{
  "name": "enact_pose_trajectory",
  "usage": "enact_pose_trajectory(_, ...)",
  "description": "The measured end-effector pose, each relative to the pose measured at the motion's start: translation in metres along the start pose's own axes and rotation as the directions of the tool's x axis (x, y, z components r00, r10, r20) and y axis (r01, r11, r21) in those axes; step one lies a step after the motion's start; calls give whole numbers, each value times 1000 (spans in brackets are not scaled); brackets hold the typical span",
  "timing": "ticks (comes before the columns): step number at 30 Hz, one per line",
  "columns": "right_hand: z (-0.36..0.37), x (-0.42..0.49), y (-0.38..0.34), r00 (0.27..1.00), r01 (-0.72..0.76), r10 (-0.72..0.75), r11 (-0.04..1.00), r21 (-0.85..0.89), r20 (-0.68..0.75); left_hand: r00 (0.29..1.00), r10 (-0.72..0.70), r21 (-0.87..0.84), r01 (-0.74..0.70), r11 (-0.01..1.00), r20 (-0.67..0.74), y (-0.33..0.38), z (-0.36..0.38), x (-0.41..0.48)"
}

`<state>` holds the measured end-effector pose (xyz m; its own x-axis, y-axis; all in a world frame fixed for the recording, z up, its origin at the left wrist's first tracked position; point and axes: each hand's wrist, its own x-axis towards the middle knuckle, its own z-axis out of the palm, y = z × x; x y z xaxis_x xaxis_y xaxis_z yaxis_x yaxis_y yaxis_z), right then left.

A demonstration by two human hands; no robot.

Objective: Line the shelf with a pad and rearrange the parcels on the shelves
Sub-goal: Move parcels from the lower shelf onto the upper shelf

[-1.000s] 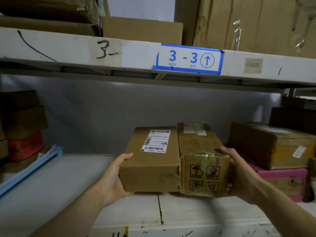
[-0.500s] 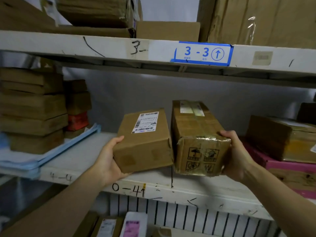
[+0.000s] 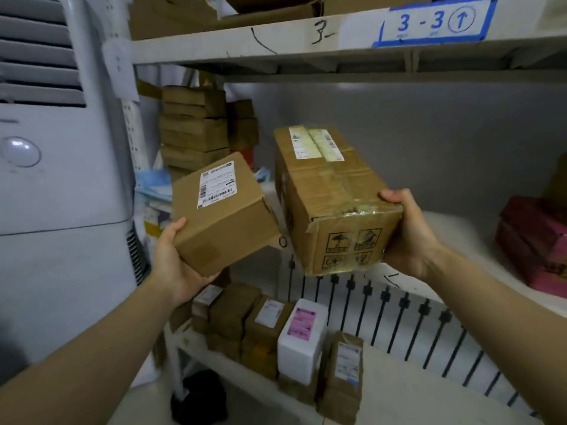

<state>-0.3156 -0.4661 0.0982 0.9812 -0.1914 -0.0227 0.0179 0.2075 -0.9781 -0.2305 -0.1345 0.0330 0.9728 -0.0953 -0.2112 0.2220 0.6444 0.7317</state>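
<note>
Behind both parcels runs the white middle shelf (image 3: 454, 231). Our left hand (image 3: 176, 268) cups the small parcel (image 3: 227, 219) from below at its near left corner. The thumb lies up its side, and the other fingers are curled under it and hidden. Our right hand (image 3: 412, 240) grips the large taped parcel (image 3: 331, 204) at its near right end, thumb hooked over the top edge, fingers wrapped beneath, out of sight. Both parcels are off the shelf, tilted, side by side in the air; whether they touch we cannot tell. Bluish sheets (image 3: 153, 182) lie at the shelf's left end by a stack of brown parcels (image 3: 194, 127).
</note>
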Motion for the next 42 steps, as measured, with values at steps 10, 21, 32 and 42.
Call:
enact_pose_trajectory(10, 33, -31, 35, 962, -62, 72, 997, -47, 263, 963, 39, -141, -78, 987, -266, -33, -82, -54)
enact_pose_trajectory(21, -34, -60, 120, 935, -266, 288, 955, -130, 208, 893, -158, -63, 145, 987, -421, -120, -125, -62)
enact_pose_trajectory(32, -160, -111, 202, 856, -496, 468, 864, -90, -221, 880, -309, 112, 369, 923, -360, -215, -71, -45)
enact_pose_trajectory(42, -216, -105, 257, 643, -573, 568, 802, 169, -513, 900, -377, 279, 429, 859, -219, -264, -24, 3)
